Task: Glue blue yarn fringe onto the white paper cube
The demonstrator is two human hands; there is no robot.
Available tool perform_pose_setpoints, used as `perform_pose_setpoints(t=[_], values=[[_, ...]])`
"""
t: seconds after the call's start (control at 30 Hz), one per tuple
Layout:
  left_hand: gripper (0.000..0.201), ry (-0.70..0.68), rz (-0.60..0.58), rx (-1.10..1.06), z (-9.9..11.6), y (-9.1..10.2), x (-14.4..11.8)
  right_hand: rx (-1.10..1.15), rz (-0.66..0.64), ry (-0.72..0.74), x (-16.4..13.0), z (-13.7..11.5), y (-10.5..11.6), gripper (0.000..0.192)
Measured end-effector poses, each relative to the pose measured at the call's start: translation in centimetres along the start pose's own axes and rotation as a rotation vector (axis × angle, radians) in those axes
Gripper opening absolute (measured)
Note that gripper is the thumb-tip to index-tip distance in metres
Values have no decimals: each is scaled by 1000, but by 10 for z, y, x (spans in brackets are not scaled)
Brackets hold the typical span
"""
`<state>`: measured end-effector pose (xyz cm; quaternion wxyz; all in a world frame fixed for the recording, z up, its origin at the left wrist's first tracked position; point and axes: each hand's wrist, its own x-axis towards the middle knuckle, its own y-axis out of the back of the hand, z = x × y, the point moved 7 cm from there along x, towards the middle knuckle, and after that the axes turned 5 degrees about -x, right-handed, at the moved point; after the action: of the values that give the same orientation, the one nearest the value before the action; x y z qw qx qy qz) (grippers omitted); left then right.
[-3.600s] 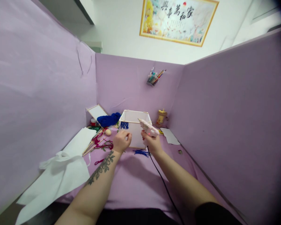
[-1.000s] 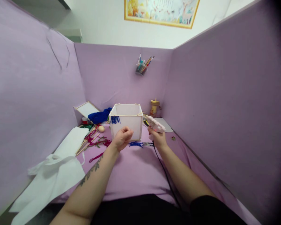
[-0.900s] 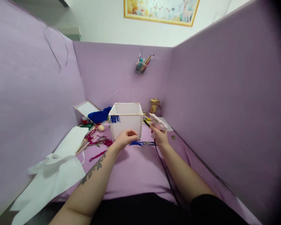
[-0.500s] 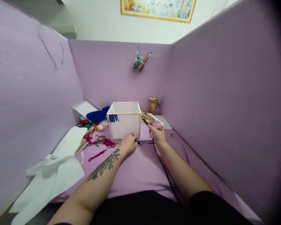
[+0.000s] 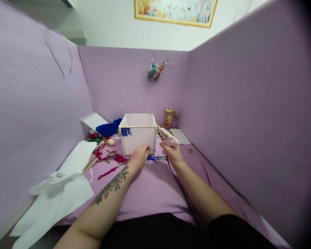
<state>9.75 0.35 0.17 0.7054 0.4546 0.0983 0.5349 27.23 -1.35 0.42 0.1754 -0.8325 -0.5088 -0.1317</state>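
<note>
White fabric sheet (image 5: 64,186): crumpled, well left of the left hand, nearer the person.
White open-topped box (image 5: 138,136): wood-edged, upright, just beyond both hands; a blue tassel (image 5: 125,131) hangs at its upper left corner.
Blue yarn bundle (image 5: 107,128): beyond and left of the box.
Left hand (image 5: 139,158): fingers curled at the box's lower front edge, pinching blue threads (image 5: 152,158) lying between the hands.
Right hand (image 5: 171,154): clenched around the pink glue gun (image 5: 167,137), nozzle towards the box's right side; black cord (image 5: 180,188) trails back along the forearm.
</note>
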Motion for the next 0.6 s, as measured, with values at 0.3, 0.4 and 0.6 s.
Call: perform_pose_setpoints(t=[0.3,0.4,0.6], values=[[9,-106,100,-193,14,9,-5,11,-196,109,-17,-5,-27,48],[9,-124,94,-239,16,8,-6,-4,-221,94,-18,-3,-29,47],[8,-141,105,-316,13,6,-4,-71,-198,126,-17,-5,-26,43]])
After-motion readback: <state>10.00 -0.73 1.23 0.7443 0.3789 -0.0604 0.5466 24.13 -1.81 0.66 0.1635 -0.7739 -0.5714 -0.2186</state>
